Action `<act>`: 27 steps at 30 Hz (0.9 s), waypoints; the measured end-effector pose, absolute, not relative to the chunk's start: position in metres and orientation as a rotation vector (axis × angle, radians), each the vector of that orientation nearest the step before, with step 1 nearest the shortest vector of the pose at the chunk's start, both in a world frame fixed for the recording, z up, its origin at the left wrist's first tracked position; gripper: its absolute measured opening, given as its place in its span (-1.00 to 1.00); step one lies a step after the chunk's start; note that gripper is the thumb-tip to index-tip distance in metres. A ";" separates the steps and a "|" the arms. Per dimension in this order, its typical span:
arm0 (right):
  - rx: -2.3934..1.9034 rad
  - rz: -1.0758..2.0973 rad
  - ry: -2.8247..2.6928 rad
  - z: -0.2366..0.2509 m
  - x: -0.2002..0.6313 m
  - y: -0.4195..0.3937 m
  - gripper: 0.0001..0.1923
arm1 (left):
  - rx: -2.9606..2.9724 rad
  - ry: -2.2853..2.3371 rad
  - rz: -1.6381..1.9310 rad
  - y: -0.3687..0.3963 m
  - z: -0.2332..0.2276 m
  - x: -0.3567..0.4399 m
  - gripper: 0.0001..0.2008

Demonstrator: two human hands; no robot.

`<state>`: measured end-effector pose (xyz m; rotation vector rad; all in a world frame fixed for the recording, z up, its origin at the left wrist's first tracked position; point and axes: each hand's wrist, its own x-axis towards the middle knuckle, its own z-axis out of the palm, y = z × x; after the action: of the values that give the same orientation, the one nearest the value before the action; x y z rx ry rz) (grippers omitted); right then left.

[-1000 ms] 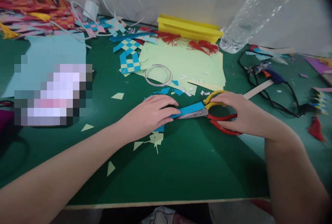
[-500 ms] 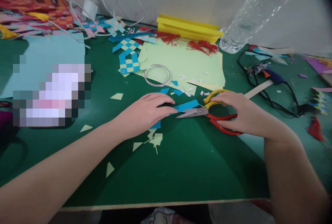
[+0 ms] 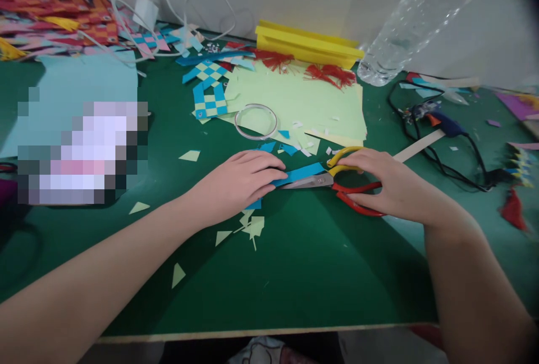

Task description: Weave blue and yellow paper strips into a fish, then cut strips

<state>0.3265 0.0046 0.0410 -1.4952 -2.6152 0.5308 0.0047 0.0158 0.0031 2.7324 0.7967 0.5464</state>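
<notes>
My right hand is closed round the handles of a pair of scissors, one loop yellow and the other red. Their blades point left and lie along the lower edge of a blue paper strip. The fingers of my left hand are pressed on the strip's left end, beside the blade tips, which they partly hide. Just below that hand lie a bit of blue paper and several pale green paper scraps. Behind the hands, a roll of tape rests on pale green sheets.
Checkered woven paper pieces lie at back centre, near folded yellow paper and red tassels. A clear bottle stands at back right. A blue glue gun with black cord lies right. A blurred-out device lies left.
The scissors have moved slightly left along the blue strip, their blades now closer together and the tips nearer my left fingers. My left hand has stayed almost in place.
</notes>
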 end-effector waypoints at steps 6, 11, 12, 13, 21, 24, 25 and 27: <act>-1.508 0.530 -2.616 0.041 0.327 0.005 -0.50 | 2.712 0.807 0.515 0.016 0.005 0.005 -0.72; -1.498 0.531 -2.600 0.041 0.329 0.006 -0.53 | 2.680 0.800 0.502 0.016 0.006 0.004 -0.71; -1.504 0.526 -2.587 0.041 0.329 0.006 -0.54 | 2.674 0.798 0.502 0.016 0.006 0.004 -0.71; -1.510 0.521 -2.577 0.042 0.329 0.006 -0.54 | 2.668 0.798 0.505 0.016 0.006 0.004 -0.71; -1.521 0.522 -2.584 0.042 0.330 0.007 -0.52 | 2.656 0.809 0.494 0.016 0.007 0.004 -0.72; -1.522 0.526 -2.582 0.041 0.331 0.007 -0.52 | 2.652 0.807 0.505 0.016 0.007 0.004 -0.72; -1.520 0.525 -2.583 0.041 0.331 0.007 -0.51 | 2.650 0.806 0.506 0.016 0.007 0.004 -0.72; -1.519 0.519 -2.591 0.041 0.332 0.007 -0.51 | 2.653 0.804 0.507 0.016 0.008 0.004 -0.72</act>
<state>0.3323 0.0074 0.0405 -1.5189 -2.5914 0.5189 0.0044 0.0160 0.0076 2.6533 0.8042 0.5071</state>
